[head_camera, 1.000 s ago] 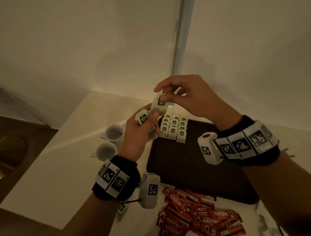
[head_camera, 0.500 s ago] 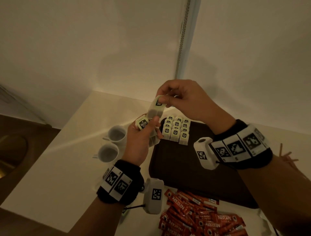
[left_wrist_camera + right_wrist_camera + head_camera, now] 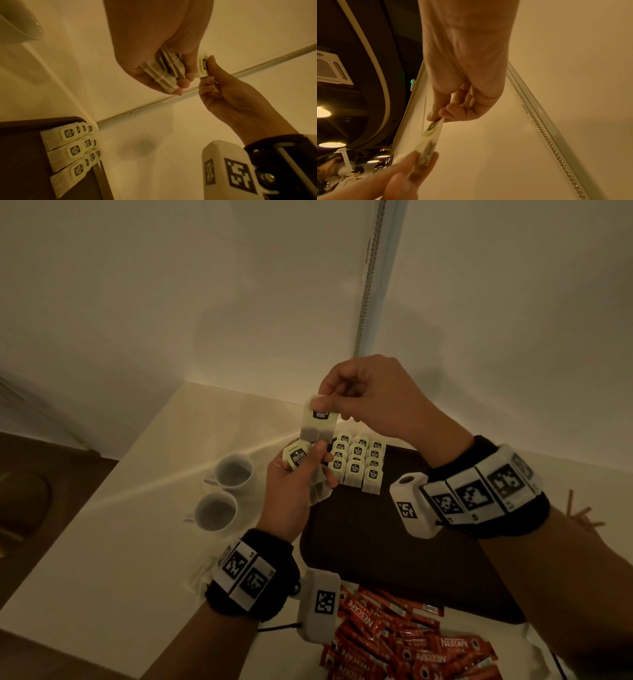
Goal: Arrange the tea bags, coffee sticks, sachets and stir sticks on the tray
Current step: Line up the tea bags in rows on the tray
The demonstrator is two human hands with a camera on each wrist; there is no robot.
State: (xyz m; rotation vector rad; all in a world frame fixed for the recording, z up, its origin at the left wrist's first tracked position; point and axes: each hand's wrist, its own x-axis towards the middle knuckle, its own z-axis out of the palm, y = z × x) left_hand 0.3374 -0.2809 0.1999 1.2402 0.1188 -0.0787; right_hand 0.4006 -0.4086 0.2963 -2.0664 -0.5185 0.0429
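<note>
My right hand [image 3: 356, 395] pinches one tea bag [image 3: 318, 422] by its label end, lifted above the far left corner of the dark tray [image 3: 376, 542]. The same tea bag [image 3: 429, 136] hangs from those fingertips in the right wrist view. My left hand [image 3: 301, 477] grips a small stack of tea bags [image 3: 297, 459], and its thumb touches the lower edge of the lifted one. That stack of tea bags [image 3: 164, 70] shows edge-on in the left wrist view. Several tea bags [image 3: 358, 463] lie in neat rows on the tray's far left corner.
Two white cups [image 3: 222, 491] stand on the table left of the tray. A heap of red coffee sticks [image 3: 404, 642] lies at the near edge. Brown stir sticks [image 3: 582, 515] lie to the right, partly behind my right arm. The wall is close behind.
My right hand has drawn one tea bag up out of the left hand's stack and turned it so that it hangs below the fingertips. The left hand has stayed about where it was.
</note>
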